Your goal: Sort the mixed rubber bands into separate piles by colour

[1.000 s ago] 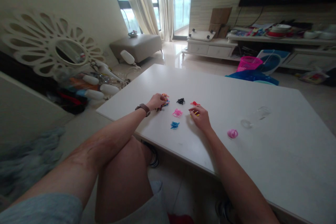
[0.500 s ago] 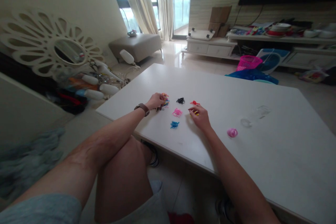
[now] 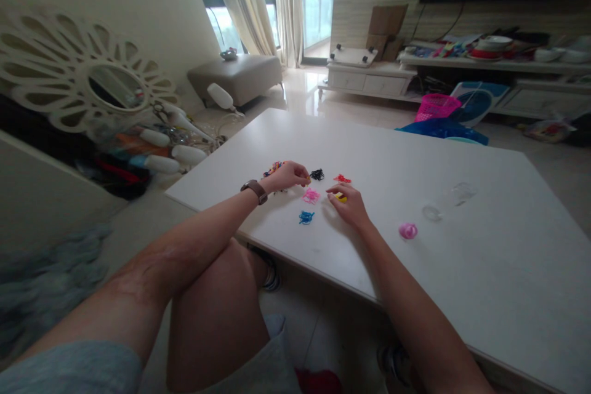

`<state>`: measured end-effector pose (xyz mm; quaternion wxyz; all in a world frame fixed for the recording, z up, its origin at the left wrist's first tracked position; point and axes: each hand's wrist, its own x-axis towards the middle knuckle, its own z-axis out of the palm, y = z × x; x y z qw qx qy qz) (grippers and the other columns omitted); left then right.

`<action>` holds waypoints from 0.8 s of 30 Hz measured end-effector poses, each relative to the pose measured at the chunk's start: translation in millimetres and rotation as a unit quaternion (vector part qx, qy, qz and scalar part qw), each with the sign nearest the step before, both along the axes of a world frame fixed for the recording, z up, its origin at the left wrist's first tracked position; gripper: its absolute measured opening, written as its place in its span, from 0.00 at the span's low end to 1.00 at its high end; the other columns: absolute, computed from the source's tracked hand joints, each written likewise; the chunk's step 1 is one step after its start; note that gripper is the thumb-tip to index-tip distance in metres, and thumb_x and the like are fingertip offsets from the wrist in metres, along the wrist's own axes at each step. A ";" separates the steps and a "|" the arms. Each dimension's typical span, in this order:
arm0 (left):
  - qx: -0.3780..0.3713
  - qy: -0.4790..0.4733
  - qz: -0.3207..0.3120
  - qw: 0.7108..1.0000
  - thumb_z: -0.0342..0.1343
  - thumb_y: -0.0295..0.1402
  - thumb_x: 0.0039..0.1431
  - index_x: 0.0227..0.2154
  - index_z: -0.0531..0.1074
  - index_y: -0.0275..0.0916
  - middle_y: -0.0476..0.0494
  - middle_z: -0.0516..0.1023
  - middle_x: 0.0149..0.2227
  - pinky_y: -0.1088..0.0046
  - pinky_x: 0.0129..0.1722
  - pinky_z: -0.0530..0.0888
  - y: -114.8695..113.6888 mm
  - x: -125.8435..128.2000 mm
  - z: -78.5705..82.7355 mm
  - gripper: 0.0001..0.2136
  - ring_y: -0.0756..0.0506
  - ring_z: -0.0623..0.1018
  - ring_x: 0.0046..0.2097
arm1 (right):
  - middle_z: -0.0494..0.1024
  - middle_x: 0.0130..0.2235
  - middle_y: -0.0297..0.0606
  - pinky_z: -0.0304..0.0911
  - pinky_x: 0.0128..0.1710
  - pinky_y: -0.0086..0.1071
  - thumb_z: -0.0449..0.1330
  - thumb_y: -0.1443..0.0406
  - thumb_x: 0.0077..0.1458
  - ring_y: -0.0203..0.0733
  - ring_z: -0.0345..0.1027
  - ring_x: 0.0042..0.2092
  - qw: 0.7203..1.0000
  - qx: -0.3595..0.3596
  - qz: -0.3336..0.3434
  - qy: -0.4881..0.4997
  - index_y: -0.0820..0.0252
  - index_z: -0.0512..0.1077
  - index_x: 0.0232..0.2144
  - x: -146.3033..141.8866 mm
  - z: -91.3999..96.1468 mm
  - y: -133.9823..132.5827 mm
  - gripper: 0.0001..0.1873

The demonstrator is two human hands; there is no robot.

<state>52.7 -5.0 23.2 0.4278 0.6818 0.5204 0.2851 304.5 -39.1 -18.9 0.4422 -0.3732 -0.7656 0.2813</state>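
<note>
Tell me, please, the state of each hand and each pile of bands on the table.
left hand: fingertips pinched together
black pile: loose, just beyond left hand
right hand: palm down, open
yellow pile: partly under right hand
mixed pile: loose heap behind left hand
red pile: loose, untouched
pink pile: loose, untouched
blue pile: loose, untouched

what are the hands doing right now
left hand: pinched shut, contents too small to tell
right hand: open, fingertips on yellow bands
</note>
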 end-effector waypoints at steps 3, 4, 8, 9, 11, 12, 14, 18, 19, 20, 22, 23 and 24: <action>-0.001 -0.018 -0.053 0.998 0.68 0.34 0.48 0.30 0.80 0.32 0.42 0.82 0.27 0.76 0.29 0.69 -4.3 12.8 4.4 0.10 0.50 0.76 0.29 | 0.81 0.43 0.41 0.68 0.53 0.43 0.61 0.61 0.59 0.47 0.74 0.48 0.999 0.010 0.044 -0.001 0.54 0.80 0.38 -0.4 5.3 -4.0 0.09; 0.002 -0.020 -0.065 0.998 0.68 0.35 0.48 0.30 0.80 0.31 0.42 0.82 0.27 0.76 0.29 0.69 -5.3 15.4 4.8 0.10 0.50 0.76 0.28 | 0.81 0.45 0.41 0.67 0.54 0.44 0.61 0.60 0.59 0.47 0.74 0.50 0.998 0.006 0.058 0.001 0.53 0.80 0.40 -0.7 6.8 -5.4 0.09; 0.023 -0.015 -0.091 0.995 0.69 0.37 0.48 0.31 0.81 0.30 0.42 0.81 0.27 0.76 0.28 0.68 -7.7 19.8 5.0 0.13 0.50 0.75 0.28 | 0.81 0.50 0.41 0.70 0.51 0.41 0.62 0.58 0.60 0.47 0.74 0.52 0.996 -0.035 0.086 0.009 0.52 0.80 0.44 -2.1 10.2 -9.7 0.12; 0.026 -0.014 -0.095 0.995 0.69 0.37 0.49 0.31 0.81 0.30 0.42 0.81 0.27 0.76 0.29 0.68 -8.2 20.1 5.3 0.13 0.50 0.75 0.28 | 0.81 0.50 0.41 0.71 0.49 0.40 0.62 0.57 0.61 0.47 0.75 0.52 0.995 -0.045 0.090 0.010 0.52 0.80 0.44 -2.3 10.4 -10.3 0.12; 0.028 -0.014 -0.100 0.995 0.70 0.38 0.49 0.31 0.82 0.30 0.42 0.81 0.27 0.75 0.29 0.69 -9.4 20.2 6.7 0.14 0.50 0.75 0.28 | 0.81 0.50 0.42 0.71 0.46 0.38 0.62 0.57 0.61 0.47 0.75 0.51 0.994 -0.057 0.098 0.013 0.52 0.81 0.44 -2.4 10.7 -10.8 0.12; 0.025 -0.016 -0.100 0.995 0.70 0.38 0.48 0.31 0.82 0.30 0.41 0.81 0.27 0.75 0.29 0.69 -10.2 20.3 7.6 0.14 0.50 0.75 0.28 | 0.81 0.50 0.42 0.71 0.44 0.37 0.62 0.56 0.61 0.46 0.76 0.51 0.993 -0.059 0.102 0.016 0.53 0.81 0.43 -2.3 10.8 -10.9 0.13; 0.014 -0.019 -0.099 0.995 0.71 0.39 0.48 0.32 0.82 0.30 0.41 0.81 0.27 0.75 0.30 0.70 -11.9 20.2 9.6 0.15 0.50 0.76 0.28 | 0.81 0.50 0.42 0.72 0.43 0.35 0.62 0.56 0.61 0.46 0.76 0.50 0.992 -0.063 0.108 0.022 0.53 0.81 0.44 -1.9 11.3 -10.8 0.13; -0.004 -0.015 -0.102 0.995 0.71 0.39 0.48 0.33 0.82 0.30 0.39 0.82 0.27 0.75 0.30 0.71 -13.9 19.2 10.6 0.15 0.49 0.77 0.28 | 0.82 0.47 0.41 0.72 0.43 0.35 0.61 0.56 0.61 0.44 0.76 0.48 0.991 -0.068 0.109 0.024 0.55 0.80 0.43 -1.2 12.7 -10.4 0.13; -0.004 -0.012 -0.104 0.995 0.71 0.39 0.48 0.33 0.82 0.30 0.39 0.82 0.27 0.75 0.30 0.72 -13.8 18.8 10.0 0.15 0.49 0.78 0.29 | 0.82 0.47 0.42 0.72 0.43 0.35 0.61 0.56 0.61 0.44 0.76 0.47 0.992 -0.069 0.107 0.023 0.55 0.81 0.42 -1.1 12.7 -10.1 0.14; -0.004 -0.009 -0.103 0.995 0.71 0.38 0.48 0.33 0.82 0.30 0.39 0.82 0.28 0.75 0.30 0.72 -13.6 18.4 9.1 0.15 0.48 0.78 0.29 | 0.82 0.46 0.42 0.72 0.42 0.35 0.61 0.56 0.61 0.44 0.76 0.46 0.992 -0.067 0.102 0.023 0.56 0.81 0.41 -0.9 12.4 -9.5 0.14; -0.010 -0.010 -0.099 0.995 0.71 0.38 0.48 0.35 0.82 0.30 0.39 0.82 0.28 0.75 0.31 0.72 -12.9 17.8 6.9 0.15 0.48 0.79 0.29 | 0.83 0.44 0.42 0.72 0.40 0.34 0.61 0.55 0.60 0.44 0.76 0.44 0.995 -0.062 0.076 0.028 0.56 0.81 0.38 -0.1 10.8 -7.2 0.14; -0.015 -0.014 -0.095 0.995 0.71 0.37 0.48 0.35 0.82 0.30 0.39 0.83 0.28 0.74 0.31 0.72 -12.5 17.6 6.0 0.16 0.48 0.79 0.30 | 0.83 0.41 0.41 0.72 0.39 0.34 0.61 0.55 0.59 0.44 0.76 0.42 0.996 -0.059 0.051 0.034 0.57 0.81 0.36 0.7 9.5 -5.4 0.14; -0.020 -0.017 -0.090 0.996 0.71 0.37 0.48 0.36 0.81 0.30 0.38 0.83 0.29 0.74 0.31 0.73 -12.2 17.5 5.3 0.16 0.47 0.79 0.30 | 0.83 0.39 0.41 0.72 0.38 0.35 0.61 0.55 0.58 0.44 0.76 0.40 0.997 -0.058 0.018 0.041 0.57 0.81 0.34 1.8 8.0 -3.1 0.14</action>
